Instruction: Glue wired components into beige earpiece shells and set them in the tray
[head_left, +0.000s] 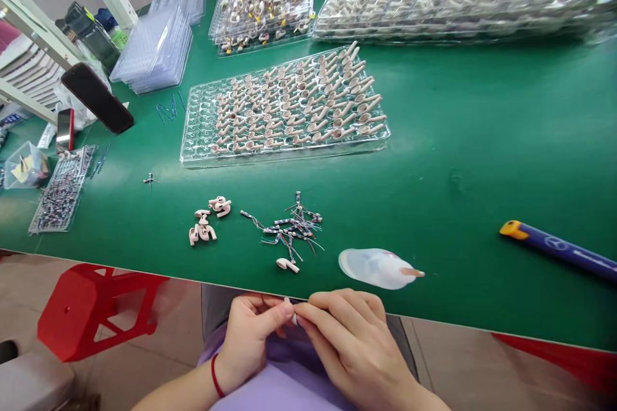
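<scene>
At the table's front edge, my left hand (251,329) pinches a small white earbud shell (294,319), mostly covered by the fingers. My right hand (354,337) is closed against the same shell from the other side, its fingertips meeting my left thumb. Whether it also grips a thin wire I cannot make out. Just beyond the hands lies a single earbud shell (288,264). Behind it is a loose pile of small circuit boards with thin wires (294,228). More shells (203,228) are grouped to the left, and a squeeze bottle (376,268) lies on its side to the right.
A clear tray (186,157) filled with rows of shells stands mid-table. Stacked filled trays (434,33) and a tray of wired parts (263,6) sit behind. Leftward are empty trays (149,51), a phone (96,97) and a board-filled tray (62,196). A blue-yellow box cutter (559,247) lies right.
</scene>
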Tool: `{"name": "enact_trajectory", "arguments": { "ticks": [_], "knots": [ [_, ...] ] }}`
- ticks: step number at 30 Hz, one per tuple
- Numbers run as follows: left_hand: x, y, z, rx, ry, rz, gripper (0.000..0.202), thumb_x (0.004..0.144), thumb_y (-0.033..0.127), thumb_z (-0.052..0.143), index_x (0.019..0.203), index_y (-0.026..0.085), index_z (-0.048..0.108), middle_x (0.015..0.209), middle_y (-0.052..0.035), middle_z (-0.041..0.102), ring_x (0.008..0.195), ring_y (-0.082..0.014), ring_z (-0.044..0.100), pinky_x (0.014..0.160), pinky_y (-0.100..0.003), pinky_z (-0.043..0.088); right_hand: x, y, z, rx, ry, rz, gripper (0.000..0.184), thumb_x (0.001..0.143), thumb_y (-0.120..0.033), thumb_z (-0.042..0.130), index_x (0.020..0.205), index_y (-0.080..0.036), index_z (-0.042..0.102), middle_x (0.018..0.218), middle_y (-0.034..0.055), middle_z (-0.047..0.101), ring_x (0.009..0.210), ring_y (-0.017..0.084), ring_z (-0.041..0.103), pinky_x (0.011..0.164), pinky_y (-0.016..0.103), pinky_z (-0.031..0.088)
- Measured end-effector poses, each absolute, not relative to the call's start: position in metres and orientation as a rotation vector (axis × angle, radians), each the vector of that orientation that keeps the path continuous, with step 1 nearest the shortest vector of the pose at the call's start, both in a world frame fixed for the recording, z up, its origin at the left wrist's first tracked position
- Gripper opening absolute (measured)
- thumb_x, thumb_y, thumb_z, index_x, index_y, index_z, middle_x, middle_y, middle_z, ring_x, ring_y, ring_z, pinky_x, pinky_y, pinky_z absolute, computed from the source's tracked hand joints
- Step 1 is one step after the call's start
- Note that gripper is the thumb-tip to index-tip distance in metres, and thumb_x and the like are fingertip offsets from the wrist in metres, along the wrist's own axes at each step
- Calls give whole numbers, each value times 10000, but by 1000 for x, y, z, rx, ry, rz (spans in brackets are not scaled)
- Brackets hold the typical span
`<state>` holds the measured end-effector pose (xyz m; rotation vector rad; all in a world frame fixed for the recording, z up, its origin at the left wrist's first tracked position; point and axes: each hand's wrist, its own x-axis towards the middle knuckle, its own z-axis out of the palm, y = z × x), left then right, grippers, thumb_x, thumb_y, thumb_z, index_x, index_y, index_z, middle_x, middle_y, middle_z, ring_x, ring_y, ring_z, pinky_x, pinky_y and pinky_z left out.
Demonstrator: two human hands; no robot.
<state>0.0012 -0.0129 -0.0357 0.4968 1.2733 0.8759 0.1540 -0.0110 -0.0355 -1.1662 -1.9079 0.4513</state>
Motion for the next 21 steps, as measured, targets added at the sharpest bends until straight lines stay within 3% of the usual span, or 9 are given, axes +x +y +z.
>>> {"name": "enact_trajectory", "arguments": {
  "ticks": [13,21],
  "knots": [
    [10,-15,-37,392,1290,992,230,585,320,858,578,128,731,566,-32,678,546,-105,519,596,-236,415,149,-9,-32,-1206,-1943,489,224,924,-64,458,799,-161,616,729,41,592,686,169,454,645,336,261],
    [-2,-15,-31,458,1206,874,260,654,374,834,686,126,759,640,-44,701,556,-107,574,565,-223,460,153,-7,-32,-1097,-1873,476,199,920,-75,489,848,-183,640,738,13,615,667,142,507,663,323,323]
  ]
}}
